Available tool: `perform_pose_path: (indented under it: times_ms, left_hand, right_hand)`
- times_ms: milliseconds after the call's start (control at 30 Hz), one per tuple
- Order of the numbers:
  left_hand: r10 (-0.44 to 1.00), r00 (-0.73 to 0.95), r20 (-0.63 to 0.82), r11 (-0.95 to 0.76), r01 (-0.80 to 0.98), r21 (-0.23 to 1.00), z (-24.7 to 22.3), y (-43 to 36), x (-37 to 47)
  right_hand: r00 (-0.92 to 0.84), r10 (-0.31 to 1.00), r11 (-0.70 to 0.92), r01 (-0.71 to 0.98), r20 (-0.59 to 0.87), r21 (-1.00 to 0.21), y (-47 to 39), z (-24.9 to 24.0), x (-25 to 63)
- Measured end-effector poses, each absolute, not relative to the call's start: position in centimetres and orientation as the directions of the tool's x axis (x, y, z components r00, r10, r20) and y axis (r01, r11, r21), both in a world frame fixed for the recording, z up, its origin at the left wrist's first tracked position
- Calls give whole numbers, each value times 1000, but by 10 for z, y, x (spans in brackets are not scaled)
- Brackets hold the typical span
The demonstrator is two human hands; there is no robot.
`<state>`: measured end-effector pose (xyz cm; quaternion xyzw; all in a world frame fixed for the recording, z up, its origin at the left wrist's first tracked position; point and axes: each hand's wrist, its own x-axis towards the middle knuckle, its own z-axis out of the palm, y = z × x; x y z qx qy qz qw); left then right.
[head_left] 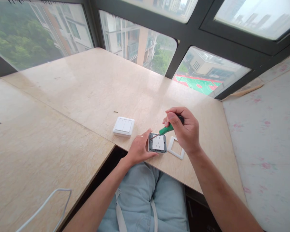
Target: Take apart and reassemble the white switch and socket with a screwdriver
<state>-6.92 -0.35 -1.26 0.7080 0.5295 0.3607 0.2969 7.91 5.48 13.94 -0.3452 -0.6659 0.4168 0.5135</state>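
Observation:
A wall socket (158, 143) with its grey mounting frame exposed lies near the front edge of the stone-look counter. My left hand (140, 147) grips its left side, thumb and fingers around the edge. In my right hand (185, 129) is a screwdriver (166, 129) with a green and black handle, held tilted. Its thin shaft slants down to the left, and the tip is at the left part of the socket's frame; whether it sits in a screw is too small to tell. Right of the socket, a white square cover frame (176, 147) lies flat, close to my right wrist.
A white double switch (123, 126) sits to the left, with a small thin screw-like piece (115, 111) behind it. A white cable (44, 204) lies at the lower left. Windows border the counter (87, 87) at the back, a papered wall (265, 145) at the right.

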Motion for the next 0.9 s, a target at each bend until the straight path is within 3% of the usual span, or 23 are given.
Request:
perform_pose_path:
  times_ms: [900]
  left_hand:
    - [953,196,232,-303,558,773,-12,-4,-69]
  right_hand:
    - [-278,871,440,78,404,-895,48,139,87]
